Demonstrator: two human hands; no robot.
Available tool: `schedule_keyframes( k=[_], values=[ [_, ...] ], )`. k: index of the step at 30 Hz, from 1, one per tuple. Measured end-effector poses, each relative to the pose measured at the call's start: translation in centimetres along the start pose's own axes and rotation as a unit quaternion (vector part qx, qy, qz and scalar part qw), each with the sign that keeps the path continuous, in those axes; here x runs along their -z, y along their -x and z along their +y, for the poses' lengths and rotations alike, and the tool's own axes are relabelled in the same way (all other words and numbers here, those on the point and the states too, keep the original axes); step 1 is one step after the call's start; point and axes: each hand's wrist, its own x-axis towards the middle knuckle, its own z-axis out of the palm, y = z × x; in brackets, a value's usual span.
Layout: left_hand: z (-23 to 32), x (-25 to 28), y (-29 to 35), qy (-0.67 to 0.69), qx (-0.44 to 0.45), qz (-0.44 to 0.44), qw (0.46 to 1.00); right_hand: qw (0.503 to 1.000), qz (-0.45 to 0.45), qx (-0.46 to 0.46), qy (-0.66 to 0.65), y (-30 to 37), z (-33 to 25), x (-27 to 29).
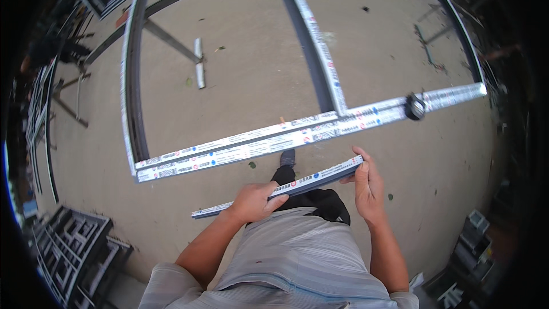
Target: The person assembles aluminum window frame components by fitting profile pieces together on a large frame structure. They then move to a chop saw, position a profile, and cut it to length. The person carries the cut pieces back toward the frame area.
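Concrete floor [240,51] carries a big metal frame [257,143] just beyond both hands. Left hand [254,201] and right hand [368,186] grip a short profile strip [309,182]; keeping it level seems wise.

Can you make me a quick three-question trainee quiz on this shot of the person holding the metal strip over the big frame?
1. True or false: both hands grip the short metal strip.
2. What lies on the frame's near rail, off to the person's right?
A) a tape measure
B) a hammer
C) a glove
3. Fill in: the right hand holds the strip at its ____ end, while the left hand holds it nearer the middle.

Key:
1. True.
2. A, the tape measure rests on the rail.
3. Right; the strip's left end sticks out free past the left hand, above the concrete floor.
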Motion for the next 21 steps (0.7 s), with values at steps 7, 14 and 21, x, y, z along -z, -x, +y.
schedule_keyframes(
  k=[7, 14, 21],
  values=[
    [-1.6, -1.4, 2.9, 0.042, 0.063, 0.126, 0.989, 0.988, -0.141, 0.031, 0.051, -6.0, -1.6, -2.2],
    [-1.8, -3.0, 5.5, 0.079, 0.125, 0.250, 0.957, 0.970, -0.148, 0.132, 0.140, -11.7, -1.9, -4.3],
    [-1.7, -4.8, 7.5, 0.116, 0.189, 0.331, 0.917, 0.865, -0.207, 0.281, 0.362, -15.8, -2.2, -8.6]
  ],
)
